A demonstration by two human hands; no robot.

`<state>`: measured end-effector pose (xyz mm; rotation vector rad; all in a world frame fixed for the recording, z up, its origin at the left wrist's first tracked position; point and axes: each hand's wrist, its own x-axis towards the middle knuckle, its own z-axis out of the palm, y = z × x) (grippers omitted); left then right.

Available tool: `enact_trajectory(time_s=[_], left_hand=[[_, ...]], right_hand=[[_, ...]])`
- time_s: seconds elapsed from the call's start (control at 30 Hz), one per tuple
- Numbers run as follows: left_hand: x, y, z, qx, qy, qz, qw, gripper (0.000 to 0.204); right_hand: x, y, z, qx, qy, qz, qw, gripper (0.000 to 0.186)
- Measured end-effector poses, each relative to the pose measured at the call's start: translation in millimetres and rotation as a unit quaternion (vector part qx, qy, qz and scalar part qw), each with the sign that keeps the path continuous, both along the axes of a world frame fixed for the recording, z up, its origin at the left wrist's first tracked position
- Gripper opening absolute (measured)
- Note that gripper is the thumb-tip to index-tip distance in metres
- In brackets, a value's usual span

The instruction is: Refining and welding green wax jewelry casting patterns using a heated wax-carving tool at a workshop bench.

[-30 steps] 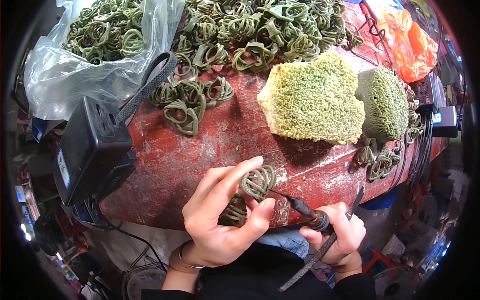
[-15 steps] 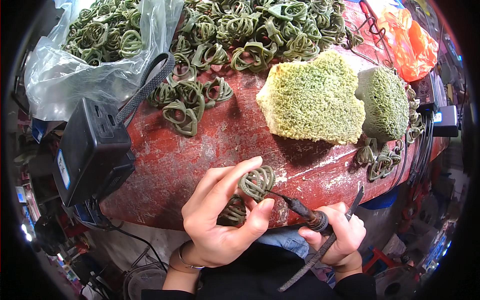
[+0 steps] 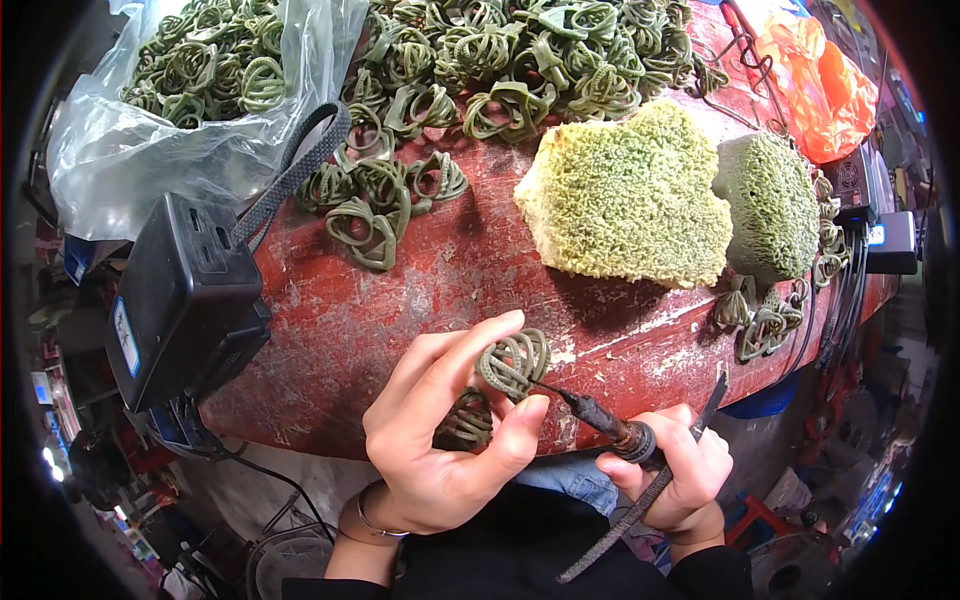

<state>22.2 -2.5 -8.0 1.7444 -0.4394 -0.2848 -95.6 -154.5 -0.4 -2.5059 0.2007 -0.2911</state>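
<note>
Over the table's near edge, my left hand (image 3: 435,440) is closed on a dark green openwork ring (image 3: 513,362) that looks like wax, pinched between its fingertips and thumb. A second green ring (image 3: 466,420) sits deeper in the same hand, partly hidden by the fingers. My right hand (image 3: 690,475) grips a soldering-iron-like pen (image 3: 605,422) with a dark, crusted shaft. Its thin tip reaches the lower right side of the pinched ring. Also tucked in my right hand is a long, narrow, flat file (image 3: 625,520), slanting across the fingers.
Many green rings (image 3: 480,50) are heaped at the back of the red table (image 3: 330,340), with more in a clear bag (image 3: 130,180). Two greenish sponge-like blocks (image 3: 630,200) (image 3: 772,205) stand right of centre. A black box-shaped device (image 3: 185,300) is at left, an orange bag (image 3: 820,95) far right.
</note>
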Motion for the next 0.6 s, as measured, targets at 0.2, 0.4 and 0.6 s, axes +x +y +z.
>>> enact_trajectory(time_s=[0.2, 0.4, 0.6], left_hand=[[-1.1, -0.1, -0.3, -0.006, 0.01, 0.005, 1.0, 0.042], [-0.8, 0.2, -1.0, -0.007, -0.003, -0.003, 1.0, 0.042], [-1.4, -0.2, 0.1, -0.007, 0.012, 0.002, 1.0, 0.042]], right_hand=[[1.5, 0.0, 1.1, 0.004, -0.003, 0.002, 1.0, 0.038], [0.9, 0.0, 1.2, 0.008, 0.004, 0.0, 1.0, 0.037], [-0.1, -0.5, 0.5, 0.017, 0.003, 0.0, 1.0, 0.037]])
